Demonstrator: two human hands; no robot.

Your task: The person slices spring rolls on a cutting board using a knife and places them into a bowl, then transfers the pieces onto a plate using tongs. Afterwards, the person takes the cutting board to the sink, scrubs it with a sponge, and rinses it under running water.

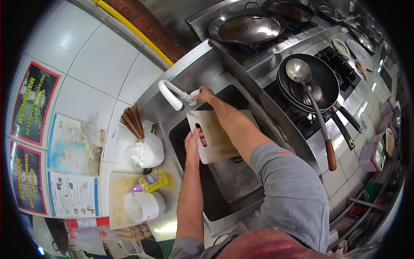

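Observation:
Over the steel sink (241, 183), my left hand (193, 140) grips a stained, pale cutting board (222, 140) through its handle slot. The board lies tilted above the basin. My right hand (205, 94) is closed round the knob at the base of the white tap (173, 97), past the board's far edge. The curved spout points down beside the board's far left corner; no water can be made out.
Left of the sink stand a white container (151, 151) with brown sticks, a yellow soap bottle (154, 181), a white tub (144, 207) and another board (118, 194). On the right stove are stacked black pans (321, 71) with a ladle (317, 103); a wok (246, 28) sits beyond.

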